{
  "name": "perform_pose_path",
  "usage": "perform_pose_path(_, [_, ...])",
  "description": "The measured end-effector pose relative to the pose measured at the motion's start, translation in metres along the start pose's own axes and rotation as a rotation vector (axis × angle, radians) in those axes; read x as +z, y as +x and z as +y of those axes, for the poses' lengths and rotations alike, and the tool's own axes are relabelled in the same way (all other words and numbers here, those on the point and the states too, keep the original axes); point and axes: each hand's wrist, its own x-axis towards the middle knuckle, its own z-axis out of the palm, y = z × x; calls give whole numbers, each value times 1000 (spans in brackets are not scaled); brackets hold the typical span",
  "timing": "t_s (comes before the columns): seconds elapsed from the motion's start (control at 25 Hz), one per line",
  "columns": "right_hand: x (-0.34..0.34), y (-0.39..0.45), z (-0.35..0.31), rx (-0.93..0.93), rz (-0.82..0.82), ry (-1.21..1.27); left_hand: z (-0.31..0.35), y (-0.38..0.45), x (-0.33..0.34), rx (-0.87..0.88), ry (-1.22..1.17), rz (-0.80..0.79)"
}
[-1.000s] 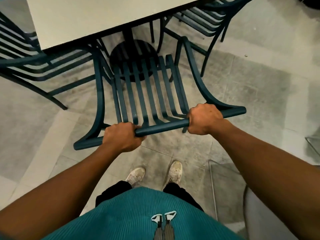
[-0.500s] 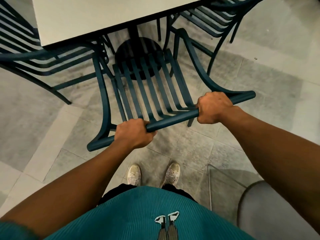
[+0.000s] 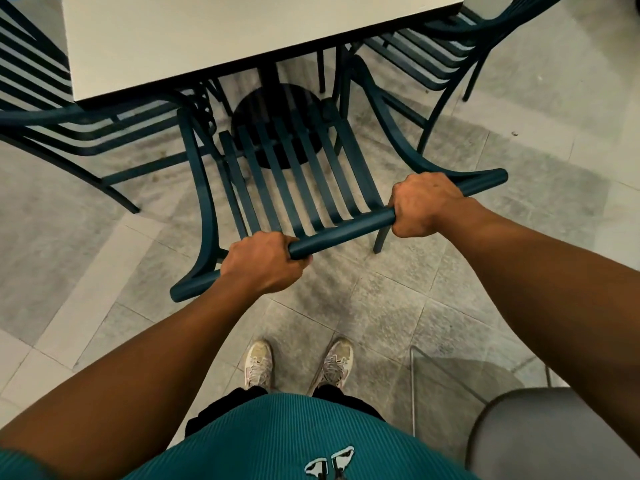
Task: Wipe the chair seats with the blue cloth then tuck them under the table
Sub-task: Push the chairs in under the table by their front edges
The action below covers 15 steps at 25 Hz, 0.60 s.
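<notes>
both hands, left (image 3: 265, 263) and right (image 3: 424, 206), grip chair (image 3: 298, 174) top rail; seat front under tabletop (image 3: 214, 32) edge.

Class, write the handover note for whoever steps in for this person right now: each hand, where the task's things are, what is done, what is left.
Left hand: grips the top rail of the chair near its left end.
Right hand: grips the same rail near its right end.
Chair: faces the white table; the front of its slatted seat is near the table edge, over the round black base, but most of the seat is clear of the tabletop.
Blue cloth: not in view.
Done: whether the seat was wiped cannot be told.
Left: push this chair in under the table. The two neighbouring chairs sit partly under it; check them.
</notes>
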Motion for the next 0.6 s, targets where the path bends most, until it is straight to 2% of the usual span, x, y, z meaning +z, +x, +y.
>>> perform_pose_path(0.24, [3, -1, 1, -4, 18, 46, -3, 3, 2, 43, 0, 17])
perform_pose_path(0.48, [13, -6, -2, 66, 102, 54, 5, -3, 10, 6, 38, 167])
perform_pose_path(0.56, [30, -15, -6, 200, 240, 143, 14, -5, 18, 121, 61, 301])
perform_pose_path(0.6, [39, -22, -9, 309, 318, 255, 25, -8, 22, 252, 84, 368])
